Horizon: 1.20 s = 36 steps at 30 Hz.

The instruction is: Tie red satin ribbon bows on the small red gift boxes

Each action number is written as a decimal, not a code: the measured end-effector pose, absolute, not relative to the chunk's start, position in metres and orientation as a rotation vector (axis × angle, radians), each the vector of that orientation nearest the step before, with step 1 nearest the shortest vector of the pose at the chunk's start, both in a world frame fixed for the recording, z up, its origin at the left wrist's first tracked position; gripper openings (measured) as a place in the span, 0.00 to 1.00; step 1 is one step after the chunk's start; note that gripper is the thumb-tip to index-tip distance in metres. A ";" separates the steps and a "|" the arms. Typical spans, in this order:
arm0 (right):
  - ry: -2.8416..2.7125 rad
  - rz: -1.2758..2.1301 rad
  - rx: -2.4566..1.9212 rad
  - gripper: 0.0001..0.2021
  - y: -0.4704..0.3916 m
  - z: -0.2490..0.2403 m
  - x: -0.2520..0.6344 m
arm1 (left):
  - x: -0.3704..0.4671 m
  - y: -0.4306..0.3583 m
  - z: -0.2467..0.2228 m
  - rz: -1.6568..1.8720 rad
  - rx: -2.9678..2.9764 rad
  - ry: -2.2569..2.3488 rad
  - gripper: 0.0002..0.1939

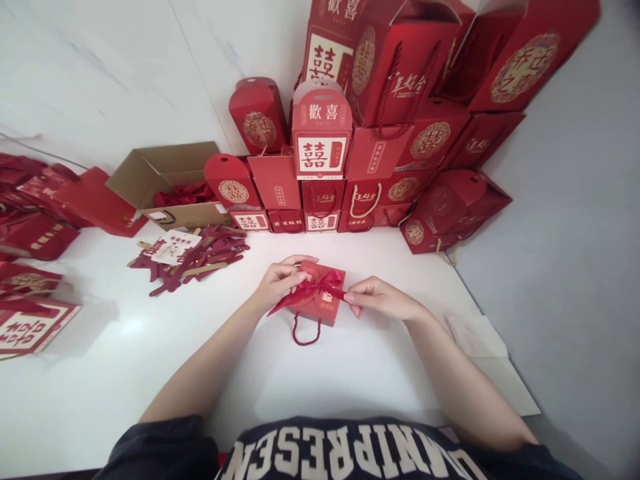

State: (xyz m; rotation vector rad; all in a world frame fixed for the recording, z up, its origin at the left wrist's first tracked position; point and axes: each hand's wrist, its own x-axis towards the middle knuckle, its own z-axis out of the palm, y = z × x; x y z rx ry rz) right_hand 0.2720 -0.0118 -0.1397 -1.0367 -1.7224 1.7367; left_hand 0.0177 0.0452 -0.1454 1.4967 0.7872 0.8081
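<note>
A small red gift box (325, 315) with printed characters lies on the white table in front of me, its dark red cord handle looped toward me. Across its top runs a shiny red ribbon (320, 287), gathered at the middle, one tail hanging off to the left. My left hand (285, 279) rests on the box's left side, with the thumb on top near the ribbon's middle. Between the thumb and fingers of my right hand (375, 297) is the ribbon's right end, at the box's right edge.
Red gift boxes (320, 137) stand stacked against the wall. Left of them is an open cardboard box (200, 215) with red material inside. Dark red pieces (210, 257) and a printed card (176, 247) lie in a pile before it. More red boxes (37, 327) stand far left.
</note>
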 end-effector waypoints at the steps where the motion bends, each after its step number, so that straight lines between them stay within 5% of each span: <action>1: -1.723 1.767 -1.034 0.21 -0.012 -0.140 0.273 | 0.017 0.046 -0.146 0.807 1.499 0.787 0.20; 13: -2.000 1.808 -1.119 0.15 -0.005 -0.151 0.288 | 0.016 0.051 -0.141 0.691 1.509 0.721 0.18; 18: -2.206 0.693 -1.869 0.13 -0.016 -0.108 0.303 | 0.012 0.050 -0.128 0.574 1.528 0.656 0.16; 21: -2.121 0.149 -1.738 0.12 -0.027 -0.083 0.272 | 0.013 0.048 -0.125 0.569 1.595 0.693 0.17; 25: -2.465 0.172 -1.024 0.11 -0.045 -0.086 0.204 | 0.015 0.046 -0.122 0.567 1.729 0.728 0.17; 31: -2.636 -0.026 -1.007 0.13 -0.054 -0.117 0.154 | 0.016 0.043 -0.121 0.560 1.685 0.820 0.20; 36: -2.593 0.355 -0.927 0.16 -0.060 -0.096 0.184 | 0.019 0.040 -0.123 0.614 1.760 0.839 0.16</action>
